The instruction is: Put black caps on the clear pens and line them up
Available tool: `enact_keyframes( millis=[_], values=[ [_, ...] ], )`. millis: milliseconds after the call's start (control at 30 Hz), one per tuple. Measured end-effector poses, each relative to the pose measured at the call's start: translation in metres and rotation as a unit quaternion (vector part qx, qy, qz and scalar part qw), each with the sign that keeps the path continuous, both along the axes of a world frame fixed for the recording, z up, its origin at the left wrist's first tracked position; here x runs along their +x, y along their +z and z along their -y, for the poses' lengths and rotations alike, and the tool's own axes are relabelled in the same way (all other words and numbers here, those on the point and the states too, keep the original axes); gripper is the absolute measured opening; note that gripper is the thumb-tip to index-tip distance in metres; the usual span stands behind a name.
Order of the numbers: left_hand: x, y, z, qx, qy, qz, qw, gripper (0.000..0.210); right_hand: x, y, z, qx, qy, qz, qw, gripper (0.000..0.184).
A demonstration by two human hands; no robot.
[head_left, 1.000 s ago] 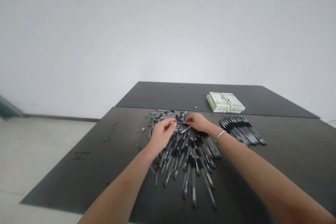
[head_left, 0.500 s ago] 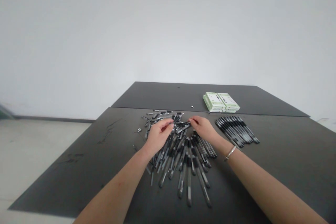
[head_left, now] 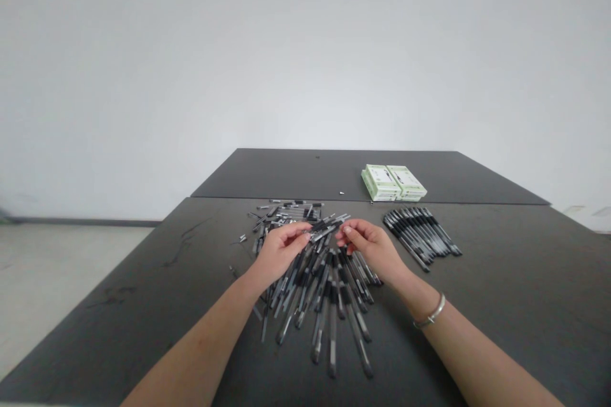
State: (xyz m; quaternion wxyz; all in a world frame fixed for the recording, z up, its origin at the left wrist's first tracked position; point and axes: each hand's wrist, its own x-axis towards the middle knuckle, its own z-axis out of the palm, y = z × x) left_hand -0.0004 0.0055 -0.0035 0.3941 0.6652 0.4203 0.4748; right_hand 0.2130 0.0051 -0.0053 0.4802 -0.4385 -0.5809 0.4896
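My left hand is closed above a heap of pens, its thumb and fingers pinching a clear-and-black pen that points to the right. Other pens lie right behind it, so I cannot tell whether more than one is held. Close to that pen's far end is my right hand, fingers curled and thumb pressed in; whatever is in its pinch is too small to make out. Below both hands, many pens with black grips fan out toward me.
To the right lies a neat row of pens. Behind it, green-and-white boxes are stacked on the dark table. Small loose pieces lie about, one silvery bit at the back and another left of the heap.
My right hand has turned, its fingers curling in more near the pen. The pen in my left hand shows more clearly. The whole view has shifted slightly.
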Motion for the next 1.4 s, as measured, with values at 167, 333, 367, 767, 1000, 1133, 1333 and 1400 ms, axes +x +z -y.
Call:
enact_keyframes(
  millis=[167, 333, 367, 767, 1000, 1133, 1333, 1400],
  values=[
    [0.000, 0.002, 0.003, -0.020, -0.010, -0.014, 1.000, 0.025, 0.005, 0.002, 0.000, 0.010, 0.020, -0.015, 1.000, 0.032],
    [-0.001, 0.000, 0.004, -0.014, -0.026, -0.035, 0.999, 0.024, 0.011, 0.007, 0.004, 0.072, 0.032, 0.017, 0.997, 0.027],
    [-0.001, 0.000, 0.004, -0.010, -0.031, -0.037, 0.999, 0.024, 0.011, 0.007, 0.005, 0.073, 0.034, 0.015, 0.997, 0.025],
    [-0.002, 0.002, 0.007, -0.033, -0.062, -0.030, 0.997, 0.025, 0.013, 0.007, 0.007, 0.108, 0.009, 0.021, 0.994, 0.023],
    [0.000, 0.002, 0.007, -0.052, -0.076, -0.012, 0.996, 0.027, 0.014, 0.013, 0.010, 0.140, 0.007, 0.041, 0.989, 0.021],
    [0.000, 0.004, 0.008, -0.055, -0.080, -0.013, 0.995, 0.025, 0.013, 0.015, 0.011, 0.163, 0.010, 0.062, 0.985, 0.017],
    [0.000, 0.004, 0.009, -0.063, -0.096, -0.011, 0.993, 0.023, 0.014, 0.019, 0.013, 0.196, 0.033, 0.093, 0.976, 0.015],
    [0.000, 0.004, 0.009, -0.068, -0.099, -0.008, 0.993, 0.023, 0.014, 0.021, 0.014, 0.198, 0.035, 0.099, 0.974, 0.015]
  ],
)
